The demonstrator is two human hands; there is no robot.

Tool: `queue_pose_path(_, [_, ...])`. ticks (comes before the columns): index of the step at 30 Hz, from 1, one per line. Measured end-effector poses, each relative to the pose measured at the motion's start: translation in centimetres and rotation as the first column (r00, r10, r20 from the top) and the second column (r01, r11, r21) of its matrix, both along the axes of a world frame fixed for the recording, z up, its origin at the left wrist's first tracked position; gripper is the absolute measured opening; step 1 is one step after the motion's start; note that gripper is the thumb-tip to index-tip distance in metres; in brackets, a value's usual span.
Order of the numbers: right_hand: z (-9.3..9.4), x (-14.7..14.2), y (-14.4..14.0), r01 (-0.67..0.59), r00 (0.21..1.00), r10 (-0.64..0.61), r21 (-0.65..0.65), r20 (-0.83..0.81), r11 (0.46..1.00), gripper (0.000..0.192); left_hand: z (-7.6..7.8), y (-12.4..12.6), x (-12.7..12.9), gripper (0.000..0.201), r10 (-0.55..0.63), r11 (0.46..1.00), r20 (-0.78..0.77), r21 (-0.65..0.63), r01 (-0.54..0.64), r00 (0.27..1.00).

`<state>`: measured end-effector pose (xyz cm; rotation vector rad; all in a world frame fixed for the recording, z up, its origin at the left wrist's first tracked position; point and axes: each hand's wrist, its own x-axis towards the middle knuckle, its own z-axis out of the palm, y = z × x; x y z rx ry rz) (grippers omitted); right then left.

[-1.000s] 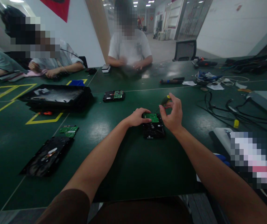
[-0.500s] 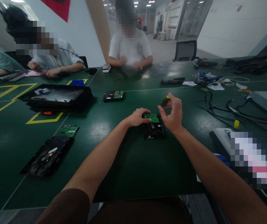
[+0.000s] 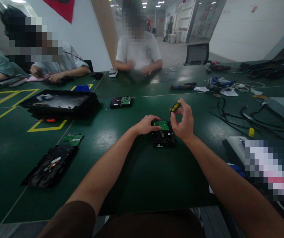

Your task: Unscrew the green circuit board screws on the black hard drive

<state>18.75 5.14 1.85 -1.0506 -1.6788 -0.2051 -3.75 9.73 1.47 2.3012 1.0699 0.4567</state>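
At the middle of the green desk (image 3: 132, 172), a hard drive (image 3: 163, 136) lies circuit board up; the left hand (image 3: 147, 125) presses its far-left corner without clasping, the right hand (image 3: 183, 120) pinches a yellow-and-black screwdriver (image 3: 175, 106). Far left, a black tray (image 3: 57, 103) holds loose parts.

The screwdriver (image 3: 175, 106) handle has turned, showing yellow.
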Motion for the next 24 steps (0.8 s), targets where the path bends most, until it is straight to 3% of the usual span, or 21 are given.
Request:
queue_pose_path(13, [0.01, 0.03, -0.18, -0.007, 1.0, 0.007, -0.018, -0.021, 1.0, 0.067, -0.35, 0.15, 0.0, 0.059, 0.012, 1.0, 0.042, -0.014, -0.011, 0.999])
queue_pose_path(24, [0.04, -0.03, -0.58, 0.05, 0.999, -0.046, -0.192, 0.022, 0.98, 0.075, -0.62, 0.37, -0.11, 0.059, -0.005, 1.0, 0.057, -0.011, 0.006, 0.998])
